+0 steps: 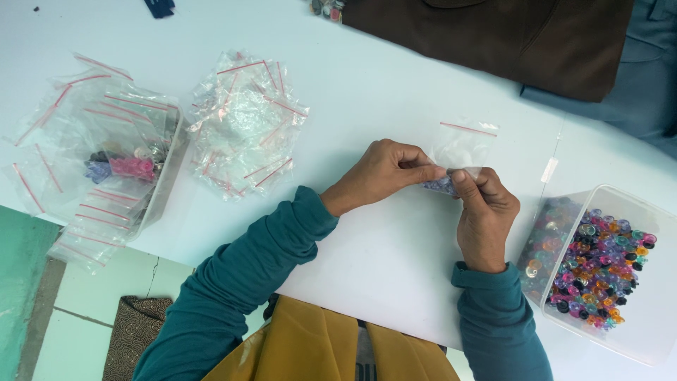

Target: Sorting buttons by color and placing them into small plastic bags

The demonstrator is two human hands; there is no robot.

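Small clear zip bag (462, 144) with red seal strip, centre-right, pinched at its lower edge by left hand (381, 173) and right hand (485, 215); bluish pieces inside at the bottom. Loose heap of empty clear bags (247, 123), red strips, centre-left. Far left, filled bags (106, 152) piled in a clear tub. Small white label (549, 169) on the table, right.

Multicoloured plastic beads (599, 264) fill a clear plastic tub (656, 331); clear zip bags (247, 123) carry red strips; teal sleeves (240, 268); white table (381, 254).
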